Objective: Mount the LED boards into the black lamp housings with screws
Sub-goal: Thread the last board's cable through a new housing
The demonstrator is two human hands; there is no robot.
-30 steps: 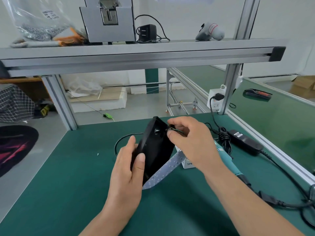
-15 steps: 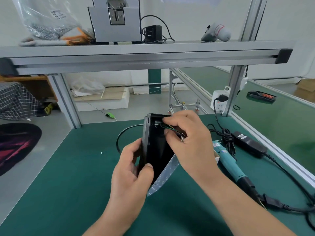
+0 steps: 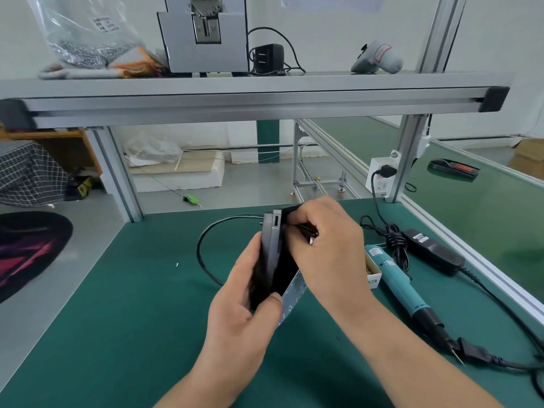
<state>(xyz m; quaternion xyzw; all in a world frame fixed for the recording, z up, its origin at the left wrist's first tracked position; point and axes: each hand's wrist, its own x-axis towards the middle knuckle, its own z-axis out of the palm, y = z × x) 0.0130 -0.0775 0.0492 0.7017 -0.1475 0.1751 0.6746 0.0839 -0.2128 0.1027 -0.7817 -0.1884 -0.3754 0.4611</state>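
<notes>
While held upright, edge-on | flat black plastic lamp housing [image 3: 272,254] clamped between left hand [image 3: 238,313] thumb and fingers | right hand [image 3: 326,251] fingertips pinching thin dark wires [image 3: 306,231] at top | silvery LED board strip [image 3: 294,293] beside left thumb.

single head-worn view, looking forward and down, close over green bench [image 3: 117,319]

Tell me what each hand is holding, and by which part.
The left hand grips the black lamp housing by its lower end, thumb on the near edge. The right hand pinches thin dark wires at the housing's upper end.
</notes>
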